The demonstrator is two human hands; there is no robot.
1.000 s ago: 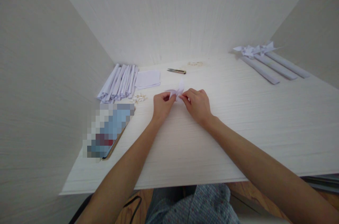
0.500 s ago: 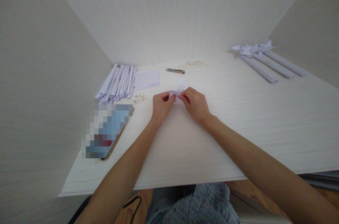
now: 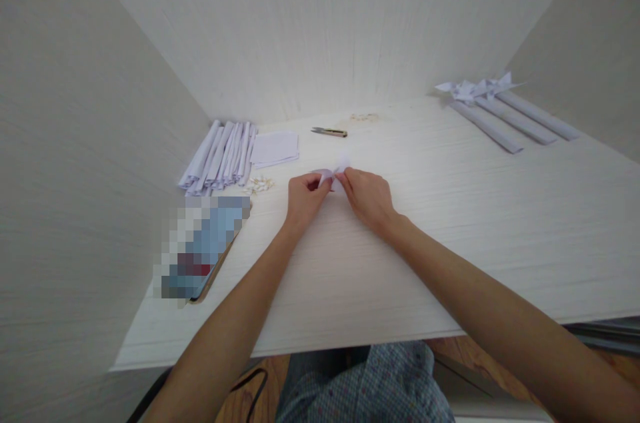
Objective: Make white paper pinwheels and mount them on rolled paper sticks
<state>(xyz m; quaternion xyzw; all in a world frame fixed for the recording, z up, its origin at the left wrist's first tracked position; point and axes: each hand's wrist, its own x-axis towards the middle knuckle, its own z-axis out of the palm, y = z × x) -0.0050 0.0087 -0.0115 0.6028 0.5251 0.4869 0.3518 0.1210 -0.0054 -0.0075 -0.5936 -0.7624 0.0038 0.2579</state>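
Observation:
A small piece of folded white paper (image 3: 327,176) is pinched between my two hands over the middle of the white table. My left hand (image 3: 306,200) grips its left side with thumb and forefinger. On the other side my right hand (image 3: 369,195) is closed on the paper, fingertips close to those of the left. Thin paper points stick out past my fingers; much of the folded shape is hidden. Beyond the hands lies a pair of thread snips (image 3: 329,132). Left of my left hand is a little heap of small white and yellowish pieces (image 3: 259,185).
At the back left lie a bundle of rolled paper tubes (image 3: 220,155) and a stack of paper squares (image 3: 275,148). A phone with a blurred screen (image 3: 215,246) rests at the left. Several paper tubes (image 3: 515,120) with folded paper shapes (image 3: 475,90) lie at the back right.
My right hand has turned slightly, its fingers pressing further over the paper. The left hand keeps its pinch almost unmoved.

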